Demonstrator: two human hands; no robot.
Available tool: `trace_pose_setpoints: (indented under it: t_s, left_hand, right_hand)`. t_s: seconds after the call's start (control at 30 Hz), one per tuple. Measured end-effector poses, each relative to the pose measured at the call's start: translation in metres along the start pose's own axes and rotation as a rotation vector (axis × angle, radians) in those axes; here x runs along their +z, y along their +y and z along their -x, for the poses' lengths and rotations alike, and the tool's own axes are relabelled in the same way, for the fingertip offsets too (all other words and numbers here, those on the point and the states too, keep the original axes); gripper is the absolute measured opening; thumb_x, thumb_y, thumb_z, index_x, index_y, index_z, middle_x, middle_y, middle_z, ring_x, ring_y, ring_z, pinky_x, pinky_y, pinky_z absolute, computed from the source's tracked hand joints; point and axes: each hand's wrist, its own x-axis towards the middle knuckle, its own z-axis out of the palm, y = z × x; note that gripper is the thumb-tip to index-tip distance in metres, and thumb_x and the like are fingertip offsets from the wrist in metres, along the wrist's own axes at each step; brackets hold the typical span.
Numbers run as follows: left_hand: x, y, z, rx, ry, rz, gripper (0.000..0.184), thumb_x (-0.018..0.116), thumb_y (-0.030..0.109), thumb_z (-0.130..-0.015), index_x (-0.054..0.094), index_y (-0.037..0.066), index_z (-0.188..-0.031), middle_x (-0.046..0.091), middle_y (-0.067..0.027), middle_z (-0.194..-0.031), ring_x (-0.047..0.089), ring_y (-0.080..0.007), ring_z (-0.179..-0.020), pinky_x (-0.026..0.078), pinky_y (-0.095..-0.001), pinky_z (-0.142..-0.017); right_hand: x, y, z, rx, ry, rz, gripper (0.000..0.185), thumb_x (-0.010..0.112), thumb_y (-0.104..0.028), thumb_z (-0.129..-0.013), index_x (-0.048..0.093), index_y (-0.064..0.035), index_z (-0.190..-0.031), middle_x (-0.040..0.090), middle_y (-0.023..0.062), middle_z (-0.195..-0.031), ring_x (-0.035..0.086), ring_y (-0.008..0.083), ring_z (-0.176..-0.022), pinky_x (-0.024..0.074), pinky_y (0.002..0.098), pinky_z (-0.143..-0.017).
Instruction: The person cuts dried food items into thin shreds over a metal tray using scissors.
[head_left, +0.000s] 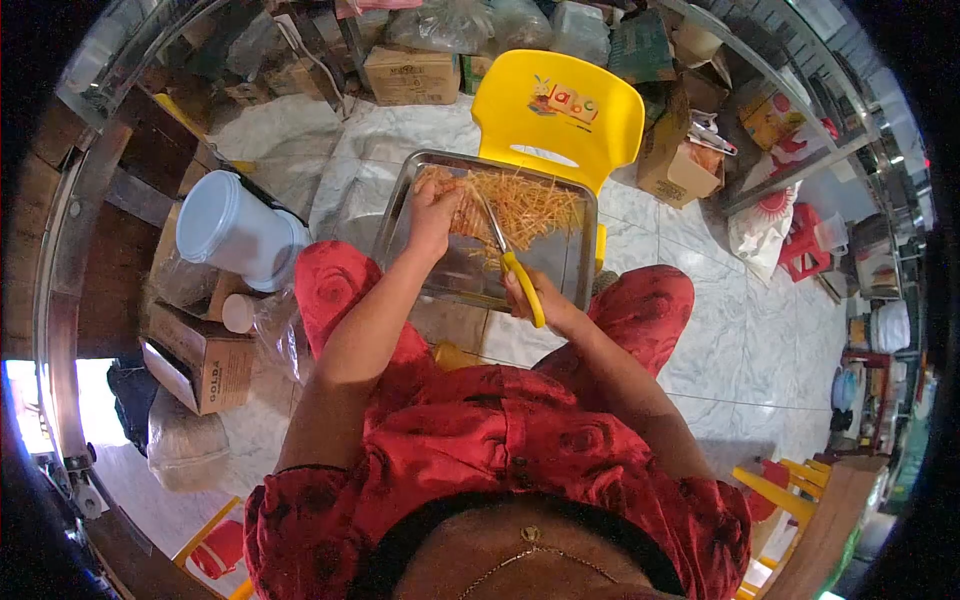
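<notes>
Head view: left hand has its fingers pinching thin tan strips, which lie across the far part of the metal tray. Right hand has its fingers around the yellow-handled scissors, blades reaching towards the pinch. Judgement: pinch well clear of the tips; cut low over the tray to catch pieces.

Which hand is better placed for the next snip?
Right, most likely: the right hand grips the yellow-handled scissors, blades at the thin strips, while the left hand is at their left edge.
</notes>
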Motion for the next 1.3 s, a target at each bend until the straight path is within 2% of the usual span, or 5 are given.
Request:
trace_pose_setpoints:
  t_s: [0.43,0.73,0.9,1.2,1.3]
  left_hand:
    - [-0.006,-0.013,-0.007,-0.030,0.021,-0.020,0.025,0.055,0.003,-0.080,0.050,0.001,-0.104,0.056,-0.0050,-0.095,0.055,-0.0128,-0.081,0.045,-0.0265,-0.070]
    - [0.001,-0.015,0.009,-0.189,-0.112,0.060,0.027,0.056,0.003,-0.078,0.050,0.000,-0.104,0.058,-0.0053,-0.093,0.056,-0.0137,-0.084,0.045,-0.0272,-0.072]
    - [0.004,-0.012,0.011,-0.207,-0.092,0.102,0.027,0.056,0.003,-0.078,0.050,-0.001,-0.104,0.058,-0.0055,-0.094,0.055,-0.0137,-0.084,0.045,-0.0273,-0.072]
    - [0.006,0.005,0.008,-0.048,-0.073,0.034,0.022,0.055,0.002,-0.078,0.053,0.000,-0.100,0.059,-0.0048,-0.091,0.056,-0.0132,-0.081,0.045,-0.0265,-0.071]
    - [-0.004,0.007,-0.005,-0.025,-0.043,0.101,0.017,0.055,0.002,-0.079,0.055,0.001,-0.096,0.059,-0.0037,-0.088,0.056,-0.0123,-0.079,0.045,-0.0257,-0.070]
  right_hand:
    - [-0.004,-0.009,0.008,0.019,0.050,-0.105,0.039,0.055,-0.039,-0.083,0.056,-0.0014,-0.094,0.044,-0.0014,-0.052,0.041,0.0084,-0.035,0.0341,0.0226,-0.034]
    - [-0.005,0.000,0.002,-0.078,0.121,0.233,0.041,0.052,-0.038,-0.085,0.051,-0.0002,-0.101,0.054,0.0105,-0.067,0.056,0.0193,-0.059,0.0439,0.0314,-0.054]
    - [-0.004,-0.016,0.010,0.061,0.065,-0.089,0.035,0.056,-0.035,-0.084,0.053,-0.0020,-0.094,0.049,0.0023,-0.057,0.048,0.0105,-0.048,0.0379,0.0254,-0.044]
    - [0.001,0.002,0.001,-0.125,0.155,-0.043,0.031,0.051,-0.034,-0.087,0.053,-0.0033,-0.092,0.046,-0.0010,-0.056,0.046,0.0084,-0.048,0.0379,0.0253,-0.044]
    - [-0.002,0.006,-0.001,0.016,0.017,0.009,0.033,0.047,-0.036,-0.088,0.050,-0.0049,-0.097,0.047,-0.0013,-0.059,0.046,0.0085,-0.049,0.0383,0.0251,-0.045]
